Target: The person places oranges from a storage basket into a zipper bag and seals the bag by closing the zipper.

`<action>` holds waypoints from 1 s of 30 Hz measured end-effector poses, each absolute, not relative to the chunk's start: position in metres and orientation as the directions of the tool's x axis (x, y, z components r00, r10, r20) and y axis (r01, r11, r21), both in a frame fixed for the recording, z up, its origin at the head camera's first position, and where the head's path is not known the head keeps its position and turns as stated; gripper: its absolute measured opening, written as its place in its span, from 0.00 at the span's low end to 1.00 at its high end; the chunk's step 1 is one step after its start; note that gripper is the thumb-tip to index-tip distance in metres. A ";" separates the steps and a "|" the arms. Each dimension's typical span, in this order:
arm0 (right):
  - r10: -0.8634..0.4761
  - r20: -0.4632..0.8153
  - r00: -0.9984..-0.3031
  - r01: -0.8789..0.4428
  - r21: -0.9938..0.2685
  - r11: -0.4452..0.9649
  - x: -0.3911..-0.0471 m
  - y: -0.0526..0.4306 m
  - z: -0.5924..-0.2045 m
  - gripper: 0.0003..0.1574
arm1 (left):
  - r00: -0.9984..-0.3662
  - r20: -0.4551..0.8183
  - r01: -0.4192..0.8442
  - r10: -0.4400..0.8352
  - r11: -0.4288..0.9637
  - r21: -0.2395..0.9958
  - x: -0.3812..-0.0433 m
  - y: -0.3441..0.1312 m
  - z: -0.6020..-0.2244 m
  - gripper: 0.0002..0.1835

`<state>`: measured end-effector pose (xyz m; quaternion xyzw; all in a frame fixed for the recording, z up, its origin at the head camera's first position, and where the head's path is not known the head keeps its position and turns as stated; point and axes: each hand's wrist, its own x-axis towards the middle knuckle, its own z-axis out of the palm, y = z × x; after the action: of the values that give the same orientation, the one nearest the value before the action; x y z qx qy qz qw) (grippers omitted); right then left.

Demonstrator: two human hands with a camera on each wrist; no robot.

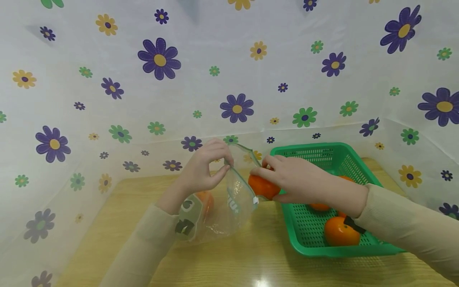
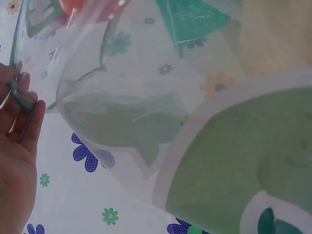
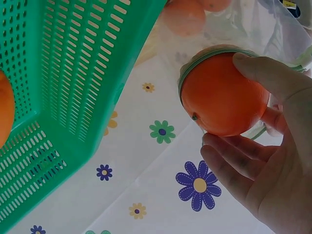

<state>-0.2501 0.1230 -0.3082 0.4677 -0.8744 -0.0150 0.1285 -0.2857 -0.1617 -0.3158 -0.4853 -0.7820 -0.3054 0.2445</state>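
A clear zip bag (image 1: 218,223) with a green-edged mouth hangs over the wooden table, its mouth spread apart. My left hand (image 1: 208,165) pinches the bag's rim at the left, also plain in the left wrist view. In my right hand (image 1: 299,179) is an orange (image 3: 222,97), held by thumb and fingers right at the bag's mouth. The right wrist view shows the green rim lying against its far side. Inside the bag, low at the left, oranges (image 3: 183,17) show through the plastic.
A green perforated basket (image 1: 295,239) stands on the table (image 1: 265,263) at the right, below my right forearm. Several oranges lie in it, one orange (image 1: 342,232) near its front. A white flowered sheet (image 1: 201,48) rises behind and at both sides.
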 end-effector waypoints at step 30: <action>-0.820 0.165 -0.548 -0.791 0.217 0.572 -0.252 0.127 -0.313 0.45 | -0.382 0.700 0.919 0.603 0.326 0.221 -0.287 -0.162 -0.315 0.07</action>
<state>-0.2523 0.1274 -0.3127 0.4586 -0.8779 -0.0584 0.1243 -0.2868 -0.1619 -0.3147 -0.4927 -0.7724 -0.3072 0.2574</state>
